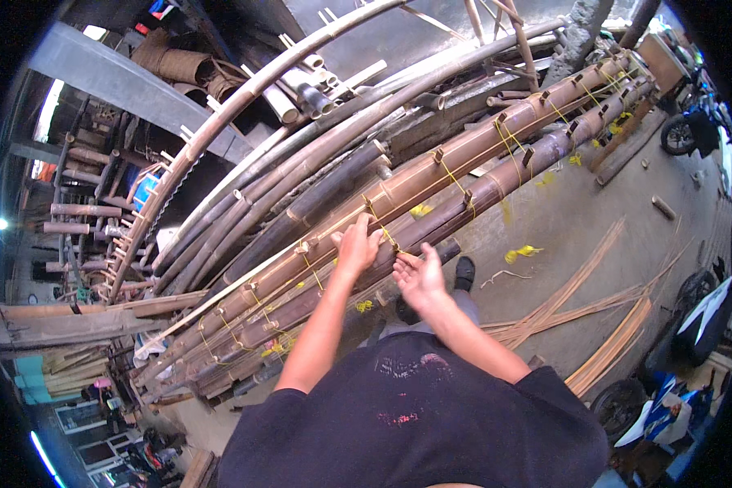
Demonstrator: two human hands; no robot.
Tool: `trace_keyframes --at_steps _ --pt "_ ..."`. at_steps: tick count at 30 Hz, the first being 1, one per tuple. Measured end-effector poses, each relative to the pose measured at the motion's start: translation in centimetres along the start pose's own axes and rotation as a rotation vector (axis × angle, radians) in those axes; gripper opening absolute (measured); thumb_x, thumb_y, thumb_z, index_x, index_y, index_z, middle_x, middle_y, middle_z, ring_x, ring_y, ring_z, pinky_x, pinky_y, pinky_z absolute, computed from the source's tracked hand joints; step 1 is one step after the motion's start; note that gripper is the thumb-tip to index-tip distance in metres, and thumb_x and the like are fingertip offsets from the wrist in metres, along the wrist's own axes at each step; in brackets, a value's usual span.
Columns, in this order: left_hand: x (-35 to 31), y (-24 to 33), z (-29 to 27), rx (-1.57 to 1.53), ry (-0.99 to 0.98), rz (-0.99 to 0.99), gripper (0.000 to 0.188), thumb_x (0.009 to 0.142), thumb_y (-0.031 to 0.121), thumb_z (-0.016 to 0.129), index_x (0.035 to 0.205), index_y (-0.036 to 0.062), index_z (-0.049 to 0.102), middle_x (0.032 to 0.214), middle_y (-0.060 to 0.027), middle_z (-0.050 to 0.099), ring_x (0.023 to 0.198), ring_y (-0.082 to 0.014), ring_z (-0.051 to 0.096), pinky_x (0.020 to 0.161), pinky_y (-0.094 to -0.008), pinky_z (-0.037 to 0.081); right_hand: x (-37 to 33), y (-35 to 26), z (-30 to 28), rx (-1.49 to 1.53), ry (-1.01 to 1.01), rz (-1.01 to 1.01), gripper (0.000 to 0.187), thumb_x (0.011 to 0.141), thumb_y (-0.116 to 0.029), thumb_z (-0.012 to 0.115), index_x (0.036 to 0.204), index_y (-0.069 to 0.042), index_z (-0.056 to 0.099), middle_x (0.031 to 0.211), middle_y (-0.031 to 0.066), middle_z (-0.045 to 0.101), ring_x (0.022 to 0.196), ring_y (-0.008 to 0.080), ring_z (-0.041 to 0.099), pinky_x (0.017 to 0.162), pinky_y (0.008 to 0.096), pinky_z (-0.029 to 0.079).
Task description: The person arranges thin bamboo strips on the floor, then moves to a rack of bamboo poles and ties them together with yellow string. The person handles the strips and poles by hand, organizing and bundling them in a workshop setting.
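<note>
Two long brown bamboo poles run side by side from lower left to upper right, a far pole [390, 193] and a near pole [431, 218]. Yellow cords [450, 176] bind them at intervals, with short dark wooden pegs [468, 198] standing up among the lashings. My left hand [358, 246] rests over the far pole beside one cord, its thumb and fingers spread. By the near pole, my right hand [421, 278] is turned palm up with its fingers apart, close to the lower end of that cord. A small peg seems to touch its fingertips.
More bamboo poles [301, 193] lie behind, beneath a curved bamboo rail [220, 122] with short pegs. Split bamboo strips [573, 281] and yellow cord scraps [522, 254] are on the floor at right. Motorbikes [675, 398] stand along the right side.
</note>
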State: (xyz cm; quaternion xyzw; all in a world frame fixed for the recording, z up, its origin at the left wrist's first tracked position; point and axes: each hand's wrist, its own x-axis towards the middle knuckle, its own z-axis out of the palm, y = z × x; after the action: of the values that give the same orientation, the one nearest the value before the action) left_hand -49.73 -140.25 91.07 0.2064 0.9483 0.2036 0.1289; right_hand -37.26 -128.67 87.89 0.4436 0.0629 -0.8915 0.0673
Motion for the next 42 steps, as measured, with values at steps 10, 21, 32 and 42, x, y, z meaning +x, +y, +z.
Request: trace_keyframes --at_steps 10,21,32,42 --pt "-0.1 1.3 2.4 -0.055 0.163 -0.001 0.023 0.092 0.032 0.067 0.109 0.0162 0.067 0.099 -0.0133 0.074 0.099 -0.0339 0.069 0.089 -0.0531 0.032 -3.4 -0.5 2.9 -0.312 0.057 -1.152 0.035 0.109 -0.042 0.044 0.093 -0.014 0.057 0.088 0.0002 0.057 0.082 0.0106 0.052 0.072 0.0278 0.042" --pt "0.9 -4.7 4.9 -0.31 0.187 0.184 0.024 0.096 0.023 0.061 0.106 0.0026 0.068 0.104 -0.0228 0.071 0.093 -0.0375 0.069 0.084 -0.0508 0.048 -0.5 2.9 29.1 -1.302 -0.618 -1.166 0.054 0.109 -0.045 0.04 0.093 0.003 0.062 0.082 0.0168 0.069 0.079 0.0343 0.066 0.073 0.0468 0.051" --pt "0.4 0.6 1.4 -0.163 0.146 0.003 0.032 0.103 0.034 0.049 0.102 0.0132 0.074 0.085 -0.0187 0.071 0.083 -0.0376 0.066 0.086 -0.0474 0.032 3.3 -9.7 17.3 -1.563 -0.636 -0.595 0.052 0.103 -0.048 0.052 0.096 0.0 0.071 0.078 0.0083 0.068 0.073 0.0191 0.062 0.072 0.0384 0.051" --pt "2.4 3.3 -0.9 -0.606 0.209 0.017 0.03 0.104 0.028 0.054 0.093 0.0056 0.072 0.073 -0.0072 0.07 0.068 -0.0163 0.065 0.073 -0.037 0.047 -2.7 -3.1 -1.7 -1.96 -0.715 -0.837 0.041 0.098 -0.034 0.058 0.072 -0.002 0.065 0.071 0.0234 0.064 0.077 0.0441 0.065 0.077 0.053 0.05"
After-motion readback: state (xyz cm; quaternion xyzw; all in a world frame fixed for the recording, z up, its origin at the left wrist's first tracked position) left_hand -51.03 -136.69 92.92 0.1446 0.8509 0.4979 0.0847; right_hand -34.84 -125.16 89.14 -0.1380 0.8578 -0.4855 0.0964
